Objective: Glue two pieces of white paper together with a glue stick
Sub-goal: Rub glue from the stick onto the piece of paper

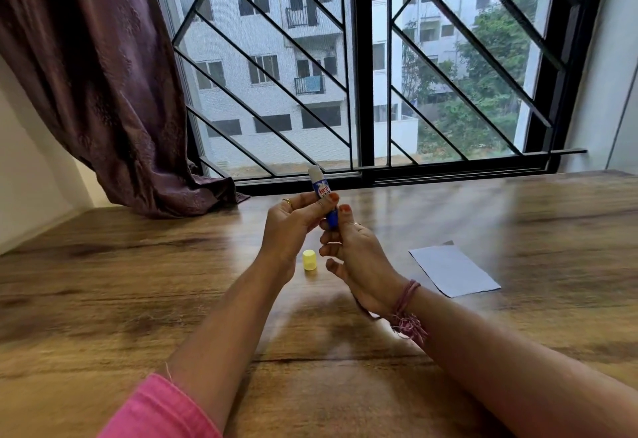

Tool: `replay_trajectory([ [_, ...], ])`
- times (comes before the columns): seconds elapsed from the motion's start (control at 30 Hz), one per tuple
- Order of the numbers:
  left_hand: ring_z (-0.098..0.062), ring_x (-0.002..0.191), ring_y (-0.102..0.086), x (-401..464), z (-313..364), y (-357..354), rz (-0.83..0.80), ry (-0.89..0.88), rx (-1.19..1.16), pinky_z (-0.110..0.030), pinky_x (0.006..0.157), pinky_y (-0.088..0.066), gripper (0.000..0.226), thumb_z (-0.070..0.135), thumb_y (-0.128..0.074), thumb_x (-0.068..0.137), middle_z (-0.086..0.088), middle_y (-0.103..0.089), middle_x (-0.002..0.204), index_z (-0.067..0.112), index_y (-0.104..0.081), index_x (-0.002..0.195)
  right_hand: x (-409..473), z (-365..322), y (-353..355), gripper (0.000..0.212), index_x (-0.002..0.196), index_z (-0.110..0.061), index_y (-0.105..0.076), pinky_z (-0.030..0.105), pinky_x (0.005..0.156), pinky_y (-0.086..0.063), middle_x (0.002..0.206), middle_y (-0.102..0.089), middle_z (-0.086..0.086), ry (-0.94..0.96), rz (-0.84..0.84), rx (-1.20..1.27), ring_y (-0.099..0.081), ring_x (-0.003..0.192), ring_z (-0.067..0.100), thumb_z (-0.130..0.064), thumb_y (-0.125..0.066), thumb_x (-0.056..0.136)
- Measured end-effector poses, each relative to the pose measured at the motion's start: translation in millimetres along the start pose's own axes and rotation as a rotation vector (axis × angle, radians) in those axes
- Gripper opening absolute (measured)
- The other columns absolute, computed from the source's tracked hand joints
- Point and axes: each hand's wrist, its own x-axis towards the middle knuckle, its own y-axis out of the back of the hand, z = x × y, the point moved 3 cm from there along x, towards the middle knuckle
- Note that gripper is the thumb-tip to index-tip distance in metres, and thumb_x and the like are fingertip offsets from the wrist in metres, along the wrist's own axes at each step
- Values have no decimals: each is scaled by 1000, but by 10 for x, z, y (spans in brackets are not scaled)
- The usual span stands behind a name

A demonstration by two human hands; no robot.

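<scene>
Both hands hold the glue stick [322, 192] upright above the table [138, 282], uncapped, pale glue tip at 12 o'clock. The left hand [293, 220] pinches its upper body; the right hand [352, 248] grips the blue base. The yellow cap [309, 260] stands below them. At 3 o'clock lies white paper [454, 270], seemingly 2 stacked sheets.

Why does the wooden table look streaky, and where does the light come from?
Head view: daylight from the barred window leaves pale glare on the brown wooden table; the table's left edge smears with blur; the wide lens bows the frame's edges.
</scene>
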Motion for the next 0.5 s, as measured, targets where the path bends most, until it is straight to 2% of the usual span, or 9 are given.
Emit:
replay_trajectory([
  [0.1, -20, 83, -65, -4, -2, 7, -4, 5, -6, -30, 81, -50, 18, 22, -76, 76, -3, -72, 79, 10, -73, 90, 24, 16, 15, 49, 100, -7, -61, 19, 52, -43, 74, -58, 1, -27, 1, 35, -56, 56, 7, -51, -38, 95],
  [0.2, -20, 79, -67, -11, -2, -12, -33, 15, 2, -30, 78, -52, 28, 32, -80, 66, -4, -73, 78, 13, -74, 86, 50, 10, 22, 57, 109, -4, -62, 22, 57, -49, 78, -63, 4, -84, -18, 148, -61, 63, 11, -55, -43, 92],
  [0.27, -19, 73, -68, -27, -4, -34, -76, 35, -5, -28, 71, -54, 29, 34, -80, 62, -5, -74, 78, 15, -74, 83, 65, -16, 36, 55, 111, -7, -64, 23, 59, -53, 80, -66, 6, -97, -52, 224, -65, 65, 12, -55, -48, 90],
  [0.33, -18, 73, -69, -37, -6, -41, -109, 36, -11, -26, 68, -53, 27, 31, -79, 64, -5, -75, 80, 15, -74, 85, 81, -59, 70, 46, 112, -8, -64, 21, 60, -55, 82, -65, 7, -97, -70, 294, -66, 67, 12, -48, -55, 89],
  [0.43, -19, 86, -69, -43, -21, -55, -148, 45, -19, -27, 81, -53, 33, 27, -76, 66, -5, -75, 86, 11, -73, 94, 127, -137, 165, 25, 101, -6, -67, 18, 59, -55, 81, -63, 7, -100, -52, 360, -64, 62, 8, -27, -60, 89],
  [0.5, -21, 92, -69, -64, -38, -95, -175, 58, -37, -29, 86, -54, 37, 25, -75, 67, -8, -74, 91, 7, -72, 100, 153, -171, 221, 19, 98, -5, -67, 16, 58, -55, 79, -65, 6, -113, -56, 377, -64, 59, 7, -21, -61, 88],
])
